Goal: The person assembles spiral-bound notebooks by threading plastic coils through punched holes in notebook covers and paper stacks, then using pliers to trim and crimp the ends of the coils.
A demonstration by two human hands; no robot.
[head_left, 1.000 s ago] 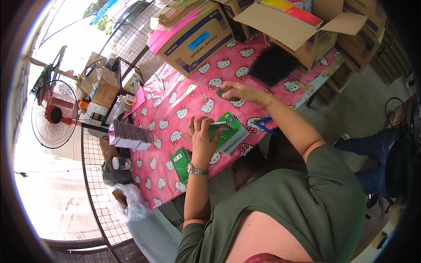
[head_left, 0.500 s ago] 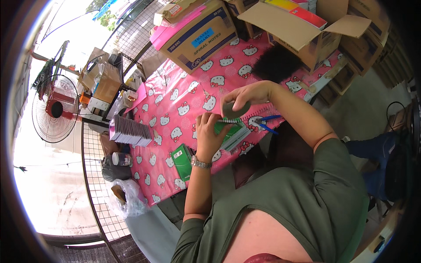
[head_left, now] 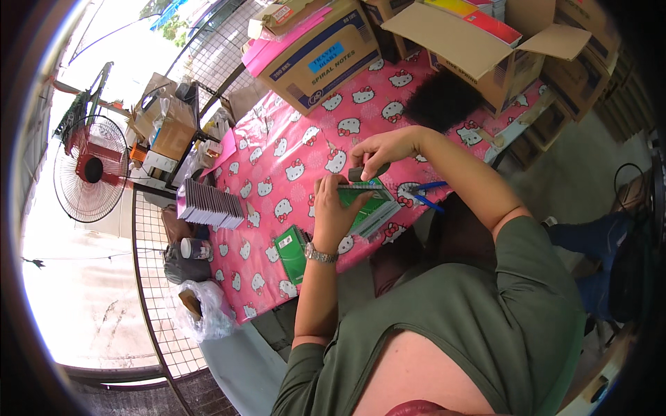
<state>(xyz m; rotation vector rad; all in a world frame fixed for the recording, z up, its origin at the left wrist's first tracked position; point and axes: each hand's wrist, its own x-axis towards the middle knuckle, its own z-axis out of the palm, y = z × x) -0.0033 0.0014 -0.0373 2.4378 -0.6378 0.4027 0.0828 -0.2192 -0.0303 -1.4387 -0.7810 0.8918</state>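
Note:
My left hand (head_left: 338, 202) grips the upper left edge of a green notebook (head_left: 373, 209), with its fingers bent over the bound side and the thumb stretched across the cover. The notebook lies at the near edge of the table, apparently on other pages or books. Just above that edge, my right hand (head_left: 390, 152) pinches a small dark grey-green piece (head_left: 356, 174), flat and rounded; its exact kind is not clear. Pliers with blue handles (head_left: 431, 196) lie to the right of the notebook. Left of my left wrist rest more green spiral notebooks (head_left: 291, 255).
A pink patterned cloth (head_left: 267, 236) covers the table. A row of upright notebooks (head_left: 210, 205) stands at the left. At the back are a cardboard carton (head_left: 319, 62), an open carton (head_left: 479, 59) and a black bristly heap (head_left: 444, 100). A fan (head_left: 90, 168) stands far left.
The dark piece in my right hand has turned from showing its round face to a narrower side. My left hand keeps its place on the notebook. The whole view has shifted slightly.

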